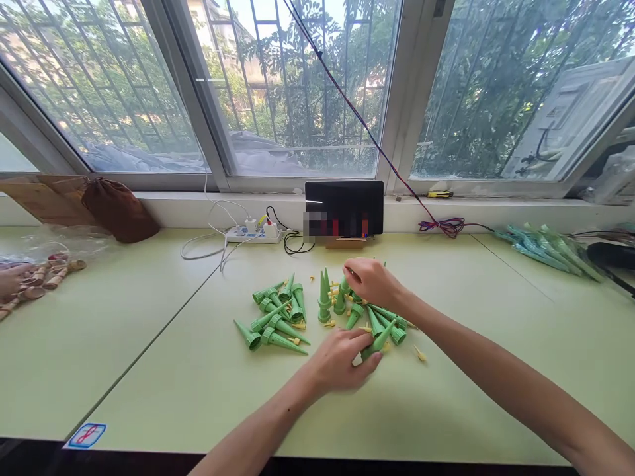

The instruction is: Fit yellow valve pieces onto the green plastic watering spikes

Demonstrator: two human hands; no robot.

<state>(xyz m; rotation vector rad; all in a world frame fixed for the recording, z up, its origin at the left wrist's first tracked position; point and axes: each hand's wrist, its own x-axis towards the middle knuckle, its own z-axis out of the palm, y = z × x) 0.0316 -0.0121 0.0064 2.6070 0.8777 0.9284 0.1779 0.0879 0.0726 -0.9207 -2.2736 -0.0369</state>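
Observation:
My left hand is closed around a green plastic spike, whose tip points up and to the right. Over the far side of the right-hand pile, my right hand has its fingers curled round another green spike, mostly covered by the hand. Just left of it, green spikes stand upright on their wide ends. More spikes and small yellow valve-like pieces lie beneath and between my hands. One yellow piece lies apart on the right.
A second heap of green spikes lies on the pale table to the left. Behind are a dark screen, a power strip and coiled wire. Another person's hand touches wooden pieces at far left.

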